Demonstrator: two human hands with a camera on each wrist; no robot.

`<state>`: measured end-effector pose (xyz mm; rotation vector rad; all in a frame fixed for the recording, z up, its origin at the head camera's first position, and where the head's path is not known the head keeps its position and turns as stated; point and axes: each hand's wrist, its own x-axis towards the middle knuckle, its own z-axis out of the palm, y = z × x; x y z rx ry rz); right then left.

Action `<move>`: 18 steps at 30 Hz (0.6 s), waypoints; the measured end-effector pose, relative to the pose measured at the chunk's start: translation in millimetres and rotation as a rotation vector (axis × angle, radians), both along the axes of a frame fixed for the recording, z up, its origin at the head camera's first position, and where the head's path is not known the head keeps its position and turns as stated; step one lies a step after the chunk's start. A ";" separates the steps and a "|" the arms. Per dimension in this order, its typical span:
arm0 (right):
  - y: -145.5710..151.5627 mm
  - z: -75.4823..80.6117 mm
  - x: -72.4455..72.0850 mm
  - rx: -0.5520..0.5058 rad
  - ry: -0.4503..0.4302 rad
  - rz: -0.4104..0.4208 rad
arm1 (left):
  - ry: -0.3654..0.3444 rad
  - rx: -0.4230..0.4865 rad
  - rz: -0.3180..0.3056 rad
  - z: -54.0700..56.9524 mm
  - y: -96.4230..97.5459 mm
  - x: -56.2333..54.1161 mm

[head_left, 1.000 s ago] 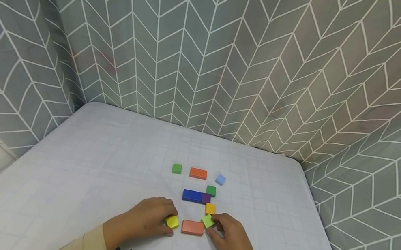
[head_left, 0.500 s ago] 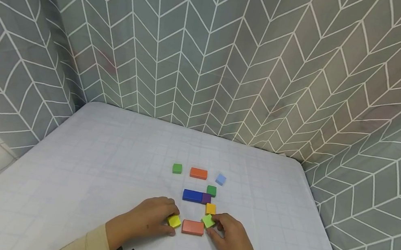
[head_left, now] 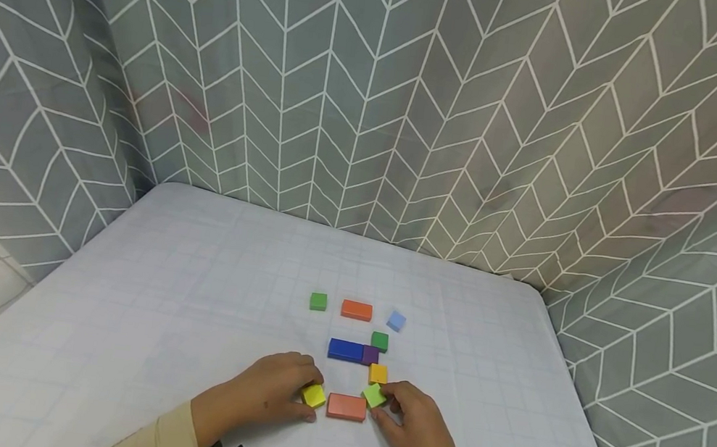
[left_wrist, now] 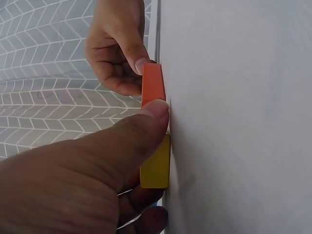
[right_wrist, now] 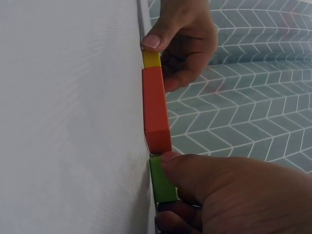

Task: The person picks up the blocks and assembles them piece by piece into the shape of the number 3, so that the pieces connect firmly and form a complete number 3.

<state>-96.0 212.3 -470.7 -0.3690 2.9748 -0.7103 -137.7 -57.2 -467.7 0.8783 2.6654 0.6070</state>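
My left hand [head_left: 269, 390] pinches a yellow block [head_left: 313, 396] between thumb and fingers, just left of a salmon-red rectangular block [head_left: 346, 407]. On the other side of that red block, my right hand [head_left: 418, 430] pinches a lime green block [head_left: 374, 395], turned at an angle close to the red block's upper right corner. A yellow-orange block [head_left: 378, 374] lies right behind the lime one. In the left wrist view the thumb covers part of the yellow block [left_wrist: 156, 165]. The right wrist view has the green block [right_wrist: 163, 180] under the right thumb, on the white cloth.
Behind the hands, a blue block [head_left: 345, 350] lies against a purple block [head_left: 370, 356], with a dark green block [head_left: 379, 341] behind. Farther back are a green block [head_left: 318, 301], an orange block [head_left: 356, 311] and a light blue block [head_left: 396, 321]. A patterned curtain [head_left: 370, 108] borders the table.
My left hand has shifted slightly right, bringing the yellow block a little closer to the red block. The right hand and the lime green block stay nearly still.
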 end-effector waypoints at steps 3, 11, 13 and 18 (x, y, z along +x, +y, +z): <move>0.0 -0.1 -0.1 0.000 -0.001 -0.003 | -0.003 0.006 0.002 -0.7 0.3 -0.3; -0.5 0.1 -0.4 0.007 -0.007 -0.019 | -0.010 0.013 0.005 -2.5 0.6 -0.9; -0.6 0.1 -0.5 0.008 -0.007 -0.020 | -0.014 0.012 0.005 -2.8 0.8 -1.2; -0.6 0.2 -0.7 0.005 -0.008 -0.014 | -0.017 0.018 0.003 -3.0 1.2 -1.8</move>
